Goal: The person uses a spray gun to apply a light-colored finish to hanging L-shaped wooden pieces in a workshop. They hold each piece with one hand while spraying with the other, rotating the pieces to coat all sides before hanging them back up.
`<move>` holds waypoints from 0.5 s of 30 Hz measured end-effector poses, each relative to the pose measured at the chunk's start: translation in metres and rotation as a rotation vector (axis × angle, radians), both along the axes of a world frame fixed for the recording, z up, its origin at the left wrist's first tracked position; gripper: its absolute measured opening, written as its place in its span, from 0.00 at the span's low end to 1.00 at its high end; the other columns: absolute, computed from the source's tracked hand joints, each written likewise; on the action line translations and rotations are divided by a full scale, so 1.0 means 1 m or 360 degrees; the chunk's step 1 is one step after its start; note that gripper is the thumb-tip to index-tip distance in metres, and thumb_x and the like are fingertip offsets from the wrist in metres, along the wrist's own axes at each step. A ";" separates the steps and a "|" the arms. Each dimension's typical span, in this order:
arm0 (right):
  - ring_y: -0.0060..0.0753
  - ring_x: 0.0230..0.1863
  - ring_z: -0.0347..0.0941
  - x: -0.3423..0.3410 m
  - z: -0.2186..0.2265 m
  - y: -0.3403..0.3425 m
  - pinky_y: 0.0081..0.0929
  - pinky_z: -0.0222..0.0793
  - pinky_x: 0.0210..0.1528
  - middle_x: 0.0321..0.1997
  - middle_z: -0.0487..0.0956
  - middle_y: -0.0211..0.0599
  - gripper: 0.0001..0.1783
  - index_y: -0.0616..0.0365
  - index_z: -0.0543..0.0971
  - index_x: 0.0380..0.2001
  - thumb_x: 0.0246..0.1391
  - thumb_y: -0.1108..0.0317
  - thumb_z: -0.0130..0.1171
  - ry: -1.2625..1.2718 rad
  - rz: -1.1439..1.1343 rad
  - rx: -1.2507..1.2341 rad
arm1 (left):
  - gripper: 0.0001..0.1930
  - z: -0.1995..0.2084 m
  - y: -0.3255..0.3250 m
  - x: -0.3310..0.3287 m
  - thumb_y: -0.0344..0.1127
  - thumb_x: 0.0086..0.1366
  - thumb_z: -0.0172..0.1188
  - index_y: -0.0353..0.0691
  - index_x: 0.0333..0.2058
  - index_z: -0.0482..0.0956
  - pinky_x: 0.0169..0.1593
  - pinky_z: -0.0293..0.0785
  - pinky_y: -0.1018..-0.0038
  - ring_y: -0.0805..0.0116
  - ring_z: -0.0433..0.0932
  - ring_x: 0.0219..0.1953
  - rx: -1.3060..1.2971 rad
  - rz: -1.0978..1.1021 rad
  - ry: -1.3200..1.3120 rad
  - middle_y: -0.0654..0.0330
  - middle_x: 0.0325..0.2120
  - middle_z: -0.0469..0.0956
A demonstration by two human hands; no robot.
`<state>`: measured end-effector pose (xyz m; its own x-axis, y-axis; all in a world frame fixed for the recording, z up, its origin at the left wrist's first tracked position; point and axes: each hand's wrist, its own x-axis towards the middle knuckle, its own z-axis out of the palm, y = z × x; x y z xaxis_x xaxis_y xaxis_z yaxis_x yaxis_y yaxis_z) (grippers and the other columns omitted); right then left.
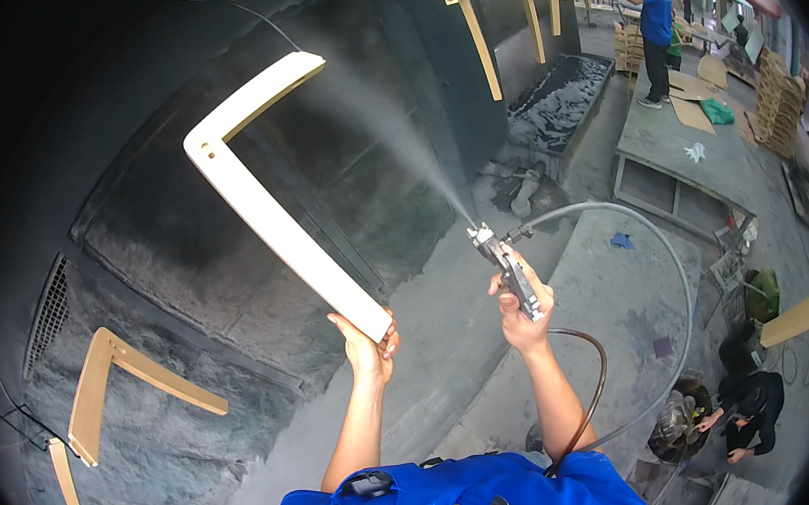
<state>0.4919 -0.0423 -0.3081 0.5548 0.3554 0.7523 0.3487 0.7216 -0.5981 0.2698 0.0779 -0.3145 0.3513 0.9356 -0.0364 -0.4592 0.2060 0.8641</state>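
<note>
My left hand grips the lower end of a pale L-shaped wooden piece and holds it up in front of a dark spray booth wall. My right hand is closed on a metal spray gun, to the right of the piece. A cone of white mist fans from the nozzle up and left toward the upper arm of the piece. A grey hose and a brown hose loop from the gun down to my right.
Two more L-shaped wooden pieces hang at the lower left, others at the top. A person in blue stands far right by stacked boards. Another person crouches at lower right beside a raised platform.
</note>
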 end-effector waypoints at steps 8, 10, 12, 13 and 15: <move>0.18 0.20 0.69 -0.003 0.015 -0.027 0.16 0.67 0.26 0.30 0.81 0.36 0.38 0.70 0.72 0.61 0.61 0.47 0.64 0.0172 0.0967 0.0009 | 0.45 -0.009 0.004 -0.009 0.76 0.70 0.25 0.35 0.43 0.73 0.21 0.68 0.75 0.66 0.72 0.19 -0.0164 0.0103 -0.0228 0.53 0.26 0.77; 0.13 0.16 0.64 0.004 0.026 -0.034 0.15 0.60 0.19 0.28 0.81 0.36 0.38 0.69 0.73 0.60 0.63 0.44 0.60 0.0198 0.0860 -0.0097 | 0.43 -0.013 0.009 -0.009 0.74 0.71 0.26 0.34 0.44 0.74 0.22 0.68 0.76 0.65 0.72 0.19 -0.0308 0.0190 -0.0381 0.53 0.25 0.76; 0.10 0.15 0.61 0.014 0.043 -0.036 0.14 0.56 0.17 0.26 0.81 0.34 0.36 0.67 0.74 0.60 0.64 0.45 0.60 0.0298 0.0721 -0.0155 | 0.42 -0.020 0.022 -0.013 0.72 0.73 0.26 0.34 0.44 0.74 0.22 0.66 0.76 0.65 0.72 0.19 -0.0372 0.0245 -0.0549 0.53 0.24 0.76; 0.09 0.15 0.60 0.022 0.056 -0.036 0.13 0.54 0.17 0.26 0.80 0.32 0.36 0.66 0.74 0.61 0.64 0.45 0.60 0.0259 0.0511 -0.0193 | 0.41 -0.025 0.031 -0.015 0.71 0.73 0.27 0.34 0.44 0.74 0.22 0.65 0.77 0.66 0.71 0.19 -0.0380 0.0287 -0.0524 0.54 0.24 0.75; 0.08 0.15 0.58 0.039 0.088 -0.040 0.12 0.52 0.17 0.25 0.79 0.29 0.35 0.63 0.74 0.62 0.63 0.44 0.61 0.0117 0.0217 -0.0271 | 0.40 -0.036 0.053 -0.021 0.70 0.74 0.27 0.34 0.44 0.74 0.20 0.62 0.77 0.67 0.70 0.18 -0.0325 0.0332 -0.0475 0.54 0.23 0.75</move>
